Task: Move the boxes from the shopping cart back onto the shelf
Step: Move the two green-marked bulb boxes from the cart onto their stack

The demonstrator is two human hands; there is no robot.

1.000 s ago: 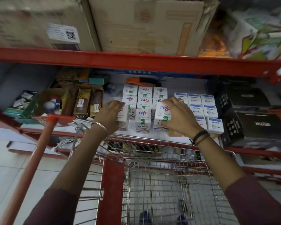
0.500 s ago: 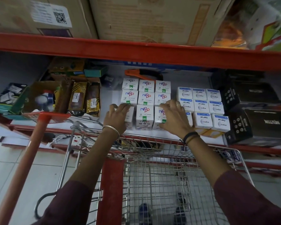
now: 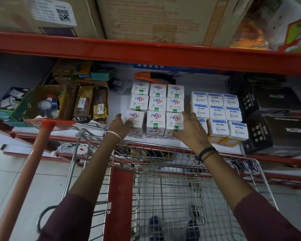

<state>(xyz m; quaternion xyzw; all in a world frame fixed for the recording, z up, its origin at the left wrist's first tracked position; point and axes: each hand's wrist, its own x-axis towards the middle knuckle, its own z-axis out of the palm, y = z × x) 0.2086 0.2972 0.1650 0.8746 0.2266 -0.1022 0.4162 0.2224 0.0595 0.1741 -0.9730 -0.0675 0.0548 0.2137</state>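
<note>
At mid-frame, the white boxes (image 3: 155, 124) stand upright in rows near the front of the shelf (image 3: 181, 145), just ahead of both hands. The left hand (image 3: 122, 126) cups the front row's left box, fingers loosely spread; the right hand (image 3: 191, 129) lies open and flat against the right box. Both are equally near, and the cart (image 3: 163, 188) below looks empty.

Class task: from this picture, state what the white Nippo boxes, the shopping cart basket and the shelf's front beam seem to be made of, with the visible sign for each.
Nippo boxes: probably printed card, matte, with sharp folded edges.
Shopping cart basket: apparently metal wire, shiny silver grid.
Shelf beam: likely painted steel, glossy red-orange, with slight scuffing.
</note>
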